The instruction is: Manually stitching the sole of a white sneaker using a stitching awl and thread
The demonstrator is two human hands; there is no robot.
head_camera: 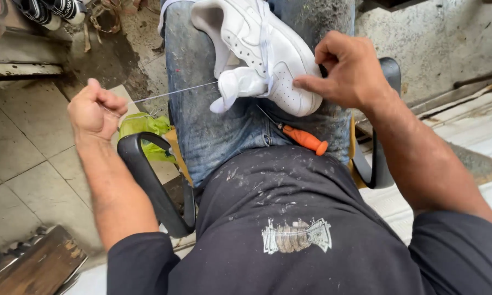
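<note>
Looking down from the head camera at a seated person's lap. Nearest is a dark, dust-flecked shirt, then worn blue jeans [213, 125]. A tool with a thin metal shaft and an orange plastic handle [306, 140] lies in the crease of the lap, just below the shoe, within easy reach of either hand. Black curved chair armrests [147, 175] frame the thighs on both sides.

On the thighs rests a white leather sneaker [268, 54], tipped on its side so its edge faces up. The right hand [350, 68] is mostly curled, its forefinger extended and pressing against the shoe's side near the toe, apparently to steady it. A thin pale thread [175, 92] runs taut from the shoe out to the left hand [96, 112], which is closed in a fist around it and held well out to the side, seemingly drawing a stitch tight.

A crumpled lime-green cloth [142, 127] sits beside the left armrest. Beyond is stained tile floor [22, 142].
</note>
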